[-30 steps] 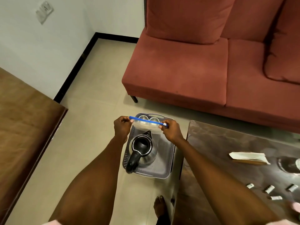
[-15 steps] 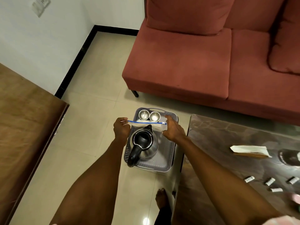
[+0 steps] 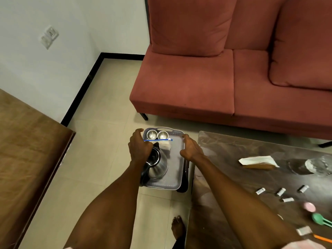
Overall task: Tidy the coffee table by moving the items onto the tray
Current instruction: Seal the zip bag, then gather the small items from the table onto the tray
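Left hand [image 3: 139, 147] grips the zip bag [image 3: 162, 143] by its blue strip, above the tray [image 3: 177, 169]; right hand [image 3: 189, 150] released, beside it. Risk: one-sided hold lets the bag topple against the kettle [image 3: 158, 166] below.

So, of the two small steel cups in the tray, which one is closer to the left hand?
The left cup, beside the left hand; the other cup stands farther right.

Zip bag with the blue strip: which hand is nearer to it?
Left. The left hand touches the zip bag at its blue strip's left end; the right hand hovers open, apart, off its right end.
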A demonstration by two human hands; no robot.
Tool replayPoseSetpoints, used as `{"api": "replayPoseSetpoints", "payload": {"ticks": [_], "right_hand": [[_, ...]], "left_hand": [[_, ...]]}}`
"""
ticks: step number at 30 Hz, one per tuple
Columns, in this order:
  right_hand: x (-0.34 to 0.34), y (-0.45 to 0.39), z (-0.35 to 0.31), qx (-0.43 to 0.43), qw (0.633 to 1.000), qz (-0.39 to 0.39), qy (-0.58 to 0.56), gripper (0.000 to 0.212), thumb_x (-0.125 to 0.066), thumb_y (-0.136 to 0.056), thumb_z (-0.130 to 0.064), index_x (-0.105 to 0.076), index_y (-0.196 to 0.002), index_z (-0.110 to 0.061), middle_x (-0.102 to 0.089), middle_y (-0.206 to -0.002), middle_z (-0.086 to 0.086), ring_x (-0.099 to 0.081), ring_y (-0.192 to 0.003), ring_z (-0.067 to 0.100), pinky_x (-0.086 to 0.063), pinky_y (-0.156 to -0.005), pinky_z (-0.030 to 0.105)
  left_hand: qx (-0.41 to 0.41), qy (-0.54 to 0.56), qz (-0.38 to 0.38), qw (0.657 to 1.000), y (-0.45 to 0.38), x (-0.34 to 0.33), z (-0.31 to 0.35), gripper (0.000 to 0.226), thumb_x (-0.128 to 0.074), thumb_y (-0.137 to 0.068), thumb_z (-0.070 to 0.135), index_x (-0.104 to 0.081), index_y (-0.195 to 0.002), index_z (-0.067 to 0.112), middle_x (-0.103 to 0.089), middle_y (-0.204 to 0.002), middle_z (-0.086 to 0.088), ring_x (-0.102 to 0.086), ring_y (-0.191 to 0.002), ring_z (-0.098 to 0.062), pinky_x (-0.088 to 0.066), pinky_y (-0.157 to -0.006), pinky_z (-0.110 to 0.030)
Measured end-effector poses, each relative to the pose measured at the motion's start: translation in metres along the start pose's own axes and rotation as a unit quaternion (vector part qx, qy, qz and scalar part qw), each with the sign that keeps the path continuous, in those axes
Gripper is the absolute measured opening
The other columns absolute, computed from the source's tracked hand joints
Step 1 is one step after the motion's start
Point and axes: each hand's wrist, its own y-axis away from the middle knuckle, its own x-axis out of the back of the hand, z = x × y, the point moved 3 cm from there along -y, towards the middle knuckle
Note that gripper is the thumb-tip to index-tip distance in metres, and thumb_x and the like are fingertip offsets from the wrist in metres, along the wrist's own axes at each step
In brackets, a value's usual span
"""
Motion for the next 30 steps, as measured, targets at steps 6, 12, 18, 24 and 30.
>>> {"api": "replayPoseSetpoints", "payload": {"ticks": [6, 12, 18, 24, 30], "right_hand": [[0.033, 0.053, 0.026, -0.007, 0.998, 0.048, -0.037, 0.078, -0.072, -0.076, -0.025, -0.034, -0.144, -0.023, -0.051, -0.142, 0.01, -0.05, -0.127, 0.032, -0.046, -0.101, 0.043], [0.072, 0.108, 0.074, -0.02, 0.995, 0.091, -0.04, 0.086, -0.069, -0.077, -0.013, -0.027, -0.152, -0.016, -0.042, -0.15, 0.014, -0.04, -0.138, 0.034, -0.04, -0.11, 0.048], [0.108, 0.167, 0.143, -0.024, 0.992, 0.117, -0.032, 0.088, -0.066, -0.076, -0.009, -0.025, -0.153, -0.017, -0.043, -0.15, 0.011, -0.041, -0.137, 0.032, -0.045, -0.106, 0.044], [0.14, 0.224, 0.217, -0.031, 0.989, 0.138, -0.034, 0.087, -0.065, -0.075, -0.006, -0.026, -0.153, -0.012, -0.051, -0.14, 0.018, -0.048, -0.128, 0.038, -0.046, -0.102, 0.045], [0.172, 0.273, 0.281, -0.049, 0.986, 0.153, -0.041, 0.087, -0.067, -0.077, -0.008, -0.025, -0.153, -0.012, -0.04, -0.15, 0.018, -0.036, -0.139, 0.036, -0.039, -0.111, 0.045]], "left_hand": [[-0.089, -0.012, -0.06, 0.994, 0.062, -0.034, 0.047, 0.05, -0.065, -0.071, 0.013, -0.054, -0.12, 0.017, -0.065, -0.114, -0.006, -0.062, -0.104, -0.029, -0.05, -0.092, -0.045], [-0.137, -0.025, -0.116, 0.983, 0.137, -0.084, 0.086, 0.051, -0.068, -0.073, 0.018, -0.055, -0.122, 0.012, -0.064, -0.117, -0.009, -0.058, -0.11, -0.03, -0.046, -0.094, -0.039], [-0.15, -0.012, -0.148, 0.977, 0.221, -0.125, 0.121, 0.046, -0.067, -0.074, 0.018, -0.058, -0.119, 0.017, -0.068, -0.112, -0.004, -0.063, -0.102, -0.026, -0.05, -0.092, -0.039], [-0.137, -0.032, -0.181, 0.973, 0.298, -0.171, 0.142, 0.061, -0.067, -0.077, 0.017, -0.048, -0.134, 0.017, -0.059, -0.131, -0.007, -0.056, -0.117, -0.029, -0.047, -0.098, -0.044], [-0.15, -0.082, -0.219, 0.961, 0.358, -0.221, 0.164, 0.071, -0.07, -0.077, 0.023, -0.043, -0.142, 0.013, -0.048, -0.145, -0.009, -0.046, -0.132, -0.029, -0.039, -0.107, -0.043]]}}
